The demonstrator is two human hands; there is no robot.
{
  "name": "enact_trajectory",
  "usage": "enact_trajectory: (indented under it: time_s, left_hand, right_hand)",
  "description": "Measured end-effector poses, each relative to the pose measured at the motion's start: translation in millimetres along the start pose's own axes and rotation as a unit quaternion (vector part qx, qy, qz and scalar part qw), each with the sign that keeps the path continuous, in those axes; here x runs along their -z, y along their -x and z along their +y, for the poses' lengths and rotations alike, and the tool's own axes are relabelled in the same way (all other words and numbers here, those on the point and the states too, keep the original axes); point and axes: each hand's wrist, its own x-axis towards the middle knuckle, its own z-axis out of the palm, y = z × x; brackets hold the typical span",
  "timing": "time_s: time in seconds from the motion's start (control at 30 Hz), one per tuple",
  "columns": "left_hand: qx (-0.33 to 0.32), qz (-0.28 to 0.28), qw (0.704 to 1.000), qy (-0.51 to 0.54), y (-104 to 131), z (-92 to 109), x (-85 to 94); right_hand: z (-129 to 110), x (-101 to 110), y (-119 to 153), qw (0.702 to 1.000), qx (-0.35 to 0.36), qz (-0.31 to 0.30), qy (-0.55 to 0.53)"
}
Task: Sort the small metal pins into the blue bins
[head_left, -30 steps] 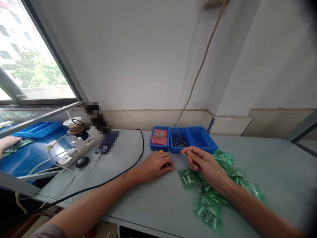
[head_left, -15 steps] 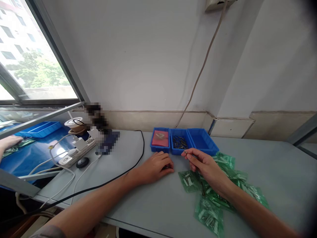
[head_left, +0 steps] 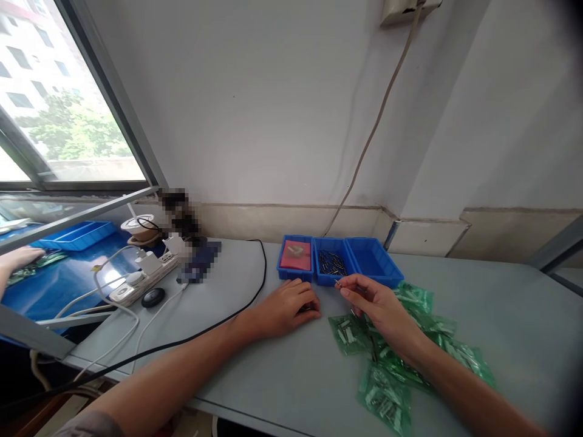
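My right hand (head_left: 371, 300) pinches a small metal screw (head_left: 337, 283) between thumb and index finger, just in front of the blue bin of dark screws (head_left: 331, 263). On the table, my left hand (head_left: 291, 306) rests with curled fingers; what lies under them is too hidden to make out. Left of the screw bin stands a blue bin with a pink sheet (head_left: 296, 255) and small clear pieces on it. To the right is an empty blue bin (head_left: 371, 258). Green bags of parts (head_left: 385, 397) lie beneath and around my right forearm.
A black cable (head_left: 204, 331) crosses the table beside my left forearm. At the left are a power strip (head_left: 150, 276), a black round object (head_left: 153, 297) and a metal frame. Another person's hand (head_left: 18, 258) shows beyond the frame, near a blue tray (head_left: 79, 235).
My right hand has shifted slightly, and the small screw in its fingertips now points up and to the left. My left hand stays in place. The view has moved a little.
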Motion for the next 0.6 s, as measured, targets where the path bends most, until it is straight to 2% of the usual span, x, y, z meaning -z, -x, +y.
enact_trajectory:
  time_s: [0.6]
  left_hand:
    - [0.004,-0.001,1.0,0.007,-0.2,0.9,0.9]
  right_hand:
    - [4.8,1.6,-2.3,1.0,0.015,-0.002,-0.01]
